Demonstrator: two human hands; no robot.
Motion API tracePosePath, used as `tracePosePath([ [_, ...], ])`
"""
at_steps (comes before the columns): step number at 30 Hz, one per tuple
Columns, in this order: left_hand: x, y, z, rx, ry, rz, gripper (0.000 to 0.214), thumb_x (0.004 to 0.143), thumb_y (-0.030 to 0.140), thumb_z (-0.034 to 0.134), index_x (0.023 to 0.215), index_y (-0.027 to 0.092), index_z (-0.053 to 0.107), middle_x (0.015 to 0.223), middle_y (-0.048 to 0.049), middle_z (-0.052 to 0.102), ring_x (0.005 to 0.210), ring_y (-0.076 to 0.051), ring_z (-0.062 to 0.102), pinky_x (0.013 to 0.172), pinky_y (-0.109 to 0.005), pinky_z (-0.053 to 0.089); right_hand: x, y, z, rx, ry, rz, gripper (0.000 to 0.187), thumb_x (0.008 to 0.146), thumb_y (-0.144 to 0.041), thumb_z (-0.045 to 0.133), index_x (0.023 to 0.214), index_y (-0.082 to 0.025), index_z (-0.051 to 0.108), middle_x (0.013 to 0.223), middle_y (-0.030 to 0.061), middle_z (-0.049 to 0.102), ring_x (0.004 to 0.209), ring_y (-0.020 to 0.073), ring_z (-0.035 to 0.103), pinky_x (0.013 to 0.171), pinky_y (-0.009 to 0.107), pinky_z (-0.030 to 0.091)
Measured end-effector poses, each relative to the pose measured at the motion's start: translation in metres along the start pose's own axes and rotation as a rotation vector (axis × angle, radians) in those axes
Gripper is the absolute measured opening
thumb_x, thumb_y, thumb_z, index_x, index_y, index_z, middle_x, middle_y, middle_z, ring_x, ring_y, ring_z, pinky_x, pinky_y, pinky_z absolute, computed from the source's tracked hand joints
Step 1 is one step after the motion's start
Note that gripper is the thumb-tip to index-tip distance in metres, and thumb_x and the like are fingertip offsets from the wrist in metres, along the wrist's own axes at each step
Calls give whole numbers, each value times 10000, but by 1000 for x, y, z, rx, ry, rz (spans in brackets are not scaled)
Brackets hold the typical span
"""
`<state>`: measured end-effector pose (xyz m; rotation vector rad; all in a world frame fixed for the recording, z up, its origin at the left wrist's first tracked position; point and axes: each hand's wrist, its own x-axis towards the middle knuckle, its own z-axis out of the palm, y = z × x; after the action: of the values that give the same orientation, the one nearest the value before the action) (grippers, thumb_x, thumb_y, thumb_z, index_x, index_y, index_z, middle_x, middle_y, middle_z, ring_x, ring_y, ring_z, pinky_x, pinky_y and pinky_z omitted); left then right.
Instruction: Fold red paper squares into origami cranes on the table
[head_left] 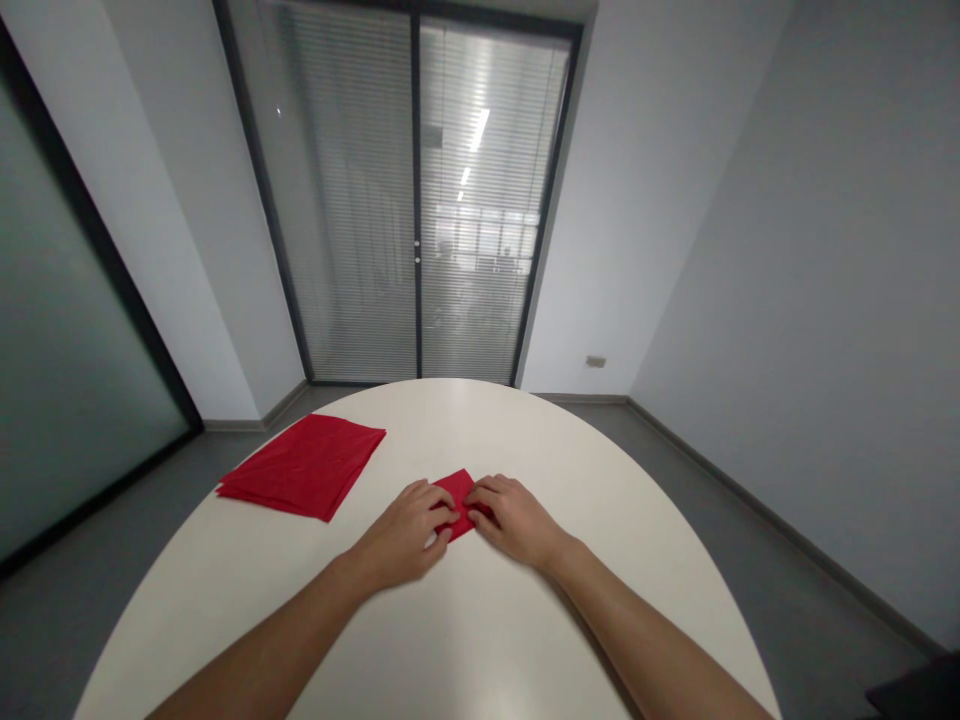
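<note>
A small folded red paper piece (457,490) lies on the white round table (465,620), near its middle. My left hand (405,535) rests on the piece's left side with fingers curled and pinching its edge. My right hand (514,518) presses on its right side, fingertips bent onto the paper. Both hands cover most of the piece, so only its far corner and a strip between the fingers show.
A stack of flat red paper sheets (304,465) sits on the table's far left. Beyond the table stand glass doors with blinds (416,200), grey walls and grey floor. A dark object (919,690) shows at the bottom right corner.
</note>
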<state>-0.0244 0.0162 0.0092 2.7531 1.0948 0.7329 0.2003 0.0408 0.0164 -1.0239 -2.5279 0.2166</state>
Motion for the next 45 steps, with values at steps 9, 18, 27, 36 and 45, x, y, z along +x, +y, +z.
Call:
tracePosePath([
  [9, -2, -1, 1, -50, -23, 7, 392, 892, 176, 560, 1275, 250, 595, 1301, -56, 656, 1204, -237, 579, 1070, -451, 412, 0, 6, 6, 14, 25, -28, 254, 972, -241, 534, 1187, -202, 664, 1145, 85, 703, 1085, 230, 596, 968, 380, 434],
  [18, -2, -2, 3, -39, -35, -12, 391, 885, 141, 543, 1257, 243, 609, 1303, -51, 639, 1230, -229, 541, 1122, -454, 366, 1, 4, 6, 95, 39, -51, 315, 919, -264, 611, 1223, -189, 647, 1154, 100, 705, 1108, 244, 614, 1011, 405, 435],
  [27, -5, -7, 7, 34, -12, -67, 399, 887, 236, 581, 1286, 249, 595, 1322, -70, 622, 1201, -266, 546, 1066, -477, 412, -3, 4, 5, 120, -32, -29, 641, 836, -343, 666, 1431, -183, 491, 1400, 140, 578, 1334, 345, 472, 1112, 547, 352],
  [36, -6, -9, 6, 89, 4, -93, 382, 879, 281, 602, 1259, 248, 630, 1258, -97, 621, 1170, -281, 557, 1070, -480, 414, -3, 11, -1, 53, -13, -114, 289, 925, -212, 563, 1177, -233, 703, 1313, 91, 649, 1303, 268, 515, 1131, 488, 346],
  [45, -8, -11, 8, 82, 14, -110, 399, 874, 320, 615, 1257, 210, 641, 1228, -110, 653, 1144, -290, 590, 1035, -486, 447, -1, 23, 2, 52, 44, -154, 352, 820, -17, 561, 1008, -248, 749, 1148, 42, 716, 1135, 226, 605, 1028, 416, 415],
])
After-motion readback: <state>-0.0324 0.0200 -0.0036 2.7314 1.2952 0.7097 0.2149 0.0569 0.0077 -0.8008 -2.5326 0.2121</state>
